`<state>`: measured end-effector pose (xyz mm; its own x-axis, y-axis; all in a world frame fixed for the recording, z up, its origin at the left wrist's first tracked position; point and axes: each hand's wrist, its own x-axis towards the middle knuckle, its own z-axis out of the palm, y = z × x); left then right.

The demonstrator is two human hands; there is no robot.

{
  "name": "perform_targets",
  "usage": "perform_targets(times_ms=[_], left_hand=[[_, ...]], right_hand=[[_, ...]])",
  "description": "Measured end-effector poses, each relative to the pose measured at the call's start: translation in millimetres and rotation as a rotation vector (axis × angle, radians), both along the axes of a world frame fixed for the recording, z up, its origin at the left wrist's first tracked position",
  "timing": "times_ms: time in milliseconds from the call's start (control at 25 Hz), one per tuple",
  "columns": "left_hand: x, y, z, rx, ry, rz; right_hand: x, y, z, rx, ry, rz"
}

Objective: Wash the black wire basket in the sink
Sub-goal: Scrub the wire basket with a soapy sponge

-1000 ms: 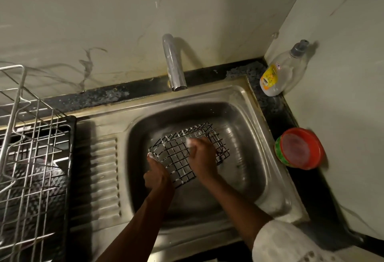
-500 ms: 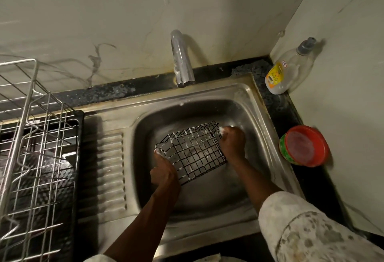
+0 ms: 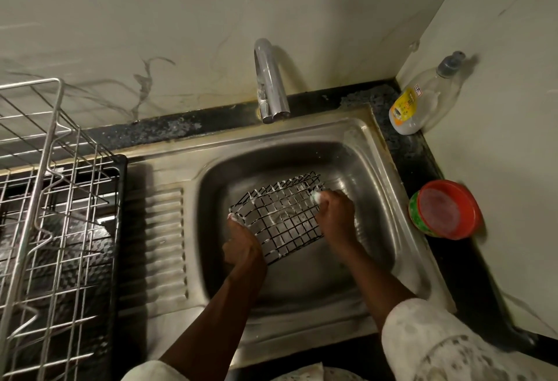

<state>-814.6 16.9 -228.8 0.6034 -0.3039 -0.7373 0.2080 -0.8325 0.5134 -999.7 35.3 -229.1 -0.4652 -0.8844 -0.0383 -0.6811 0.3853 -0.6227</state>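
Gripping the near-left corner of the black wire basket [image 3: 280, 214], the left hand [image 3: 241, 247] held it steady, thumb lying along the left edge with foam on its tip. The right hand [image 3: 336, 217] was curled around a small pale sudsy pad [image 3: 316, 197], pressed against the basket's far-right corner; the pad was too small and foamy to tell what kind it was. The basket lay inside the bowl of the steel sink [image 3: 317, 131], slightly left of centre and tipped a little, its wires streaked white with lather. A second before, the right hand had been rubbing the middle of the mesh; it had since travelled out to the right edge and stayed around that far corner, while the left hand had kept its hold on the same corner. That suggested the soaping had covered the flat mesh and was now working along the rim wires, so the wash looked partly done, with rinsing yet to come. No water could be seen running from the chrome faucet [image 3: 270, 84] at the far side. A clear soap bottle [image 3: 422, 102] with a yellow label stood in the far-right corner of the dark counter, and a green tub with a red lid [image 3: 445, 210] sat near the sink's right rim. A metal dish rack [image 3: 51, 199] stood on the left, beside the ridged draining board [image 3: 164, 244].
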Motion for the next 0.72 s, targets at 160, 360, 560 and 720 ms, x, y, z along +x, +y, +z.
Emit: perform_targets(times_ms=[160,360,560,720], left_hand=[[-5,-1,14,0.016,-0.004,-0.039],[-3,-1,18,0.018,-0.053,-0.123],[1,-1,15,0.014,-0.023,-0.034],[1,-2,12,0.017,-0.029,-0.051]], right_hand=[[-7,-7,-12,0.029,0.117,-0.1],[-12,3,-32,0.088,-0.058,-0.42],[3,9,-6,0.051,0.062,-0.113],[81,43,32,-0.186,0.002,0.255]])
